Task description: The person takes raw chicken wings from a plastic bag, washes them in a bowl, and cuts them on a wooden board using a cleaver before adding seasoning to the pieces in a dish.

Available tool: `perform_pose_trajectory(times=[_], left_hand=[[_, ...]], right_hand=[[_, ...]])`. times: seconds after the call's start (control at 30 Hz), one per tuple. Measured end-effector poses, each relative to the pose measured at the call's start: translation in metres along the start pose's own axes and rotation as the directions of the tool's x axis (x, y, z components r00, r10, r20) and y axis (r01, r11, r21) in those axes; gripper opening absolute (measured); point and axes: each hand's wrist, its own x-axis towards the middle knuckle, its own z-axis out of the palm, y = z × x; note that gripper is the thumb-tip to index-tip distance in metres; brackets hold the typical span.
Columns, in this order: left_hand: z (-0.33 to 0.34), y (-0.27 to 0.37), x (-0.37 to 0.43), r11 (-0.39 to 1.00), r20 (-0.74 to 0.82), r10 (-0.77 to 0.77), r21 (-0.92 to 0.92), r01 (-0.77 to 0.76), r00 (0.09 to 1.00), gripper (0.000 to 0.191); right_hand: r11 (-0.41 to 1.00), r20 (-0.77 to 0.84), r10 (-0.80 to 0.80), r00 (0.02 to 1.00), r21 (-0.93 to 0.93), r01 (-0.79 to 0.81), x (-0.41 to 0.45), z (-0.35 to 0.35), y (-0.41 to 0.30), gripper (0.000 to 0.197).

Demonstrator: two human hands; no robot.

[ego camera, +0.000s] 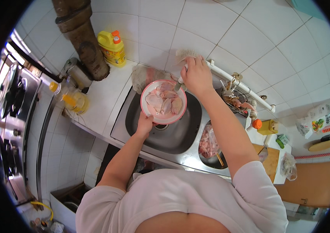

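Note:
My left hand (145, 125) grips the near rim of a white bowl with a pink rim (143, 112). The bowl is held over the large steel sink basin (182, 137), covering part of it. In it lie several raw chicken pieces (166, 106), which look like wings, in pinkish liquid. My right hand (196, 72) is curled over the top of the faucet (180, 80), whose spout end points down at the bowl's far right edge. The back of that hand hides most of the faucet body. Whether water flows is not clear.
Raw meat in a clear plastic bag (208, 142) lies in the small basin, beside chopsticks (220, 159). A grey rag (144, 76) lies behind the sink. Left stand a yellow detergent jug (112, 51), an oil bottle (73, 100) and a brown pipe (83, 43). Right is a cutting board (270, 163).

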Motion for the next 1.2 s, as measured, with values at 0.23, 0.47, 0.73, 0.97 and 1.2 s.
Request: perform_pose_trajectory(times=[0.23, 0.47, 0.73, 0.97, 1.2], left_hand=[[0.001, 0.015, 0.031, 0.998, 0.089, -0.055, 0.011, 0.054, 0.995, 0.036], [-0.002, 0.019, 0.045, 0.999, 0.158, -0.042, 0.009, 0.042, 0.987, 0.036], [-0.006, 0.020, 0.047, 0.998, 0.193, -0.052, 0.037, 0.045, 0.980, 0.034], [-0.008, 0.017, 0.049, 0.999, 0.190, -0.048, 0.023, 0.045, 0.981, 0.035], [-0.008, 0.016, 0.051, 0.998, 0.195, -0.051, 0.038, 0.044, 0.979, 0.037]], right_hand=[[0.997, 0.082, -0.059, 0.995, 0.063, 0.054, 0.000, -0.007, -0.001, 0.032], [0.996, 0.168, -0.035, 0.985, 0.081, 0.022, -0.001, -0.009, 0.002, 0.036], [0.986, 0.139, -0.081, 0.987, 0.155, 0.060, -0.004, -0.009, 0.004, 0.038], [0.984, 0.131, -0.086, 0.988, 0.166, 0.064, -0.004, -0.011, 0.002, 0.038], [0.982, 0.131, -0.103, 0.986, 0.172, 0.080, -0.005, -0.011, 0.006, 0.039]])
